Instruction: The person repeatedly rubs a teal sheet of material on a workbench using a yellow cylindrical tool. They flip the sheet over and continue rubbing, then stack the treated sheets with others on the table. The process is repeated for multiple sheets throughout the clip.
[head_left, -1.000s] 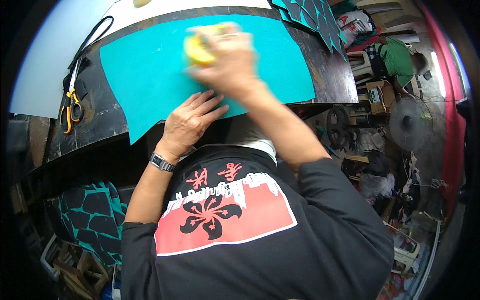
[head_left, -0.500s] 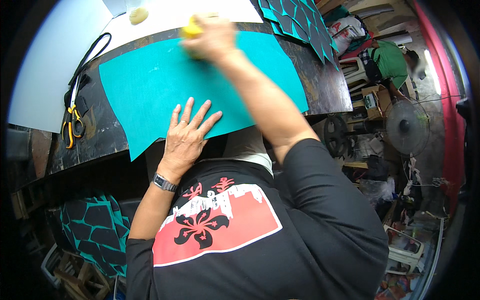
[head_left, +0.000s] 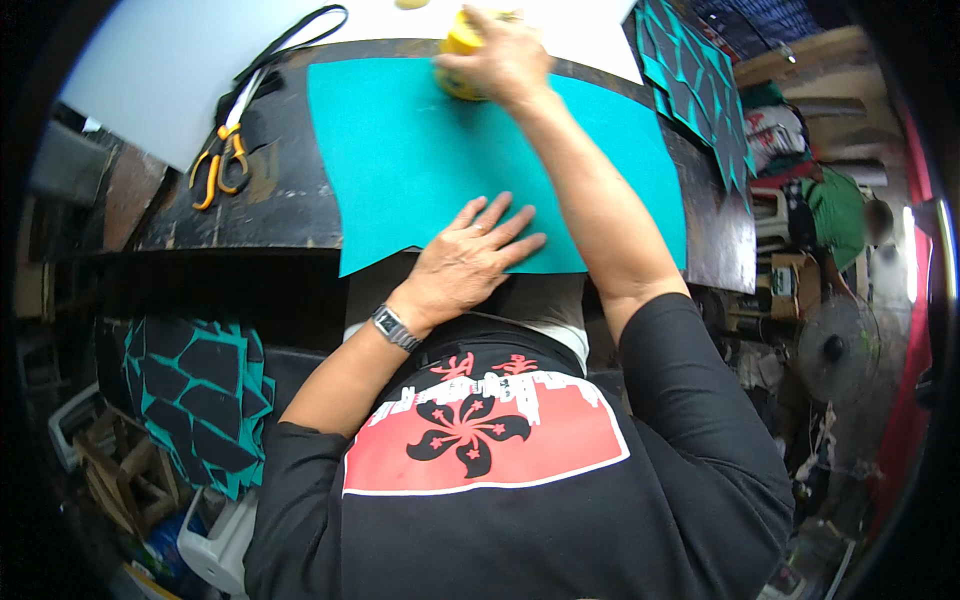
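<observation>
A large teal sheet (head_left: 400, 150) lies flat on the dark worktable, its near edge reaching the table's front. My left hand (head_left: 465, 258) rests palm down over that near edge, fingers spread. At the sheet's far edge, my right hand (head_left: 510, 62) is wrapped round a yellow cylinder (head_left: 460, 42), darker at its base and blurred by motion. Whether it is a can or a jar I cannot tell. Left of the sheet lie scissors (head_left: 230, 135) with orange-and-black handles, a black strap (head_left: 262, 65) beside their blades.
White sheets (head_left: 170, 90) cover the table's far side. Black-and-teal patterned pieces (head_left: 690, 90) lie at the far right, and more of them (head_left: 195, 390) are stacked low at left by a wooden stool (head_left: 125, 465). At right are a standing fan (head_left: 833, 347) and a person in green (head_left: 835, 215).
The whole view has shifted, so the table and sheet appear farther right. My right hand still grips the yellow cylinder at the sheet's far edge; my left hand stays flat at its near edge.
</observation>
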